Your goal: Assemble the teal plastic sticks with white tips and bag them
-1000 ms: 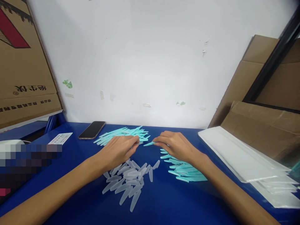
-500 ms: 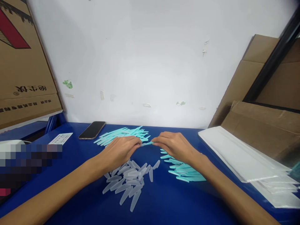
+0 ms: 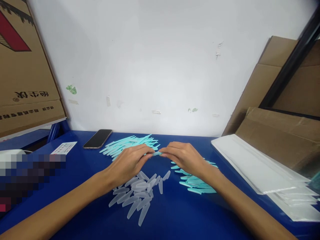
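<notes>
Above the middle of the blue table, my left hand (image 3: 133,160) and my right hand (image 3: 183,156) pinch the two ends of one slim turquoise piece, which looks like an eyebrow razor (image 3: 157,153). Fingers cover most of it; a translucent cap on its left end cannot be made out. Below my left hand lies a loose heap of translucent plastic caps (image 3: 140,190). A pile of turquoise razors (image 3: 130,143) sits behind my left hand. More turquoise razors (image 3: 195,183) lie in a second pile under my right hand and forearm, partly hidden.
A phone (image 3: 98,138) and a printed card (image 3: 64,147) lie at the back left of the table (image 3: 170,216). White flat sleeves (image 3: 250,166) are stacked at right, beside cardboard (image 3: 277,136). A large carton (image 3: 27,66) stands at left; a white wall (image 3: 160,66) closes the back.
My hands have drawn closer together, the left one shifting right and the right one slightly left, so less of the turquoise piece shows between them. The piles look the same.
</notes>
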### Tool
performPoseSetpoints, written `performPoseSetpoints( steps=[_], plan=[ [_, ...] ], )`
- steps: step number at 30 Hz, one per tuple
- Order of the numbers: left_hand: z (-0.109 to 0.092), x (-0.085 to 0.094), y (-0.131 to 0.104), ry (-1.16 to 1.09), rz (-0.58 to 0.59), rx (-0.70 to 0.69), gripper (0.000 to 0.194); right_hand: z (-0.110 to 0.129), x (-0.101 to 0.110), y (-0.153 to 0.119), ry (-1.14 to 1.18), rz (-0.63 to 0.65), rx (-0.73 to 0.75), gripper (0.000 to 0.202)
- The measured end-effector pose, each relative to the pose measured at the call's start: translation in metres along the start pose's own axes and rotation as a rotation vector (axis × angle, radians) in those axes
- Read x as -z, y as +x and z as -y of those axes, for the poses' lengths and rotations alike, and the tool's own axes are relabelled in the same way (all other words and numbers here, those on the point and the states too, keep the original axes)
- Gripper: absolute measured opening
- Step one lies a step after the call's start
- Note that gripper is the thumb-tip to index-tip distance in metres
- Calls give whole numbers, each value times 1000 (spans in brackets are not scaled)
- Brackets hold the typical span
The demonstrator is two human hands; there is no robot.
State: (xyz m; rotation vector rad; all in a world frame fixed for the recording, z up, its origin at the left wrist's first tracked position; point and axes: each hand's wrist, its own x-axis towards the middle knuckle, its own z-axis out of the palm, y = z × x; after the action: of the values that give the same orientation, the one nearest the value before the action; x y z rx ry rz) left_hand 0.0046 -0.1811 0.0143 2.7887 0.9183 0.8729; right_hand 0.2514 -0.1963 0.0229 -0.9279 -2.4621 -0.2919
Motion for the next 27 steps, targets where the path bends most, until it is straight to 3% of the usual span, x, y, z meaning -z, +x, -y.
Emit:
performPoseSetpoints(
  steps=[12, 15, 21, 24, 27],
  plan=[
    [-7, 5, 4, -75, -197, -66, 28, 9, -11, 3, 209, -159, -98, 30],
    [-3, 8, 4, 12, -143, -107, 30, 9, -13, 2, 162, -150, -62, 30],
    [3, 6, 0, 330, 98, -191, 34, 4, -5, 0, -39, -8, 15, 34],
    [5, 9, 1, 349, 63, -169, 33, -3, 8, 1, -110, 14, -77, 39],
    [13, 19, 4, 378, -31, -57, 34, -20, 25, -1, -165, -6, -240, 43]
  ],
)
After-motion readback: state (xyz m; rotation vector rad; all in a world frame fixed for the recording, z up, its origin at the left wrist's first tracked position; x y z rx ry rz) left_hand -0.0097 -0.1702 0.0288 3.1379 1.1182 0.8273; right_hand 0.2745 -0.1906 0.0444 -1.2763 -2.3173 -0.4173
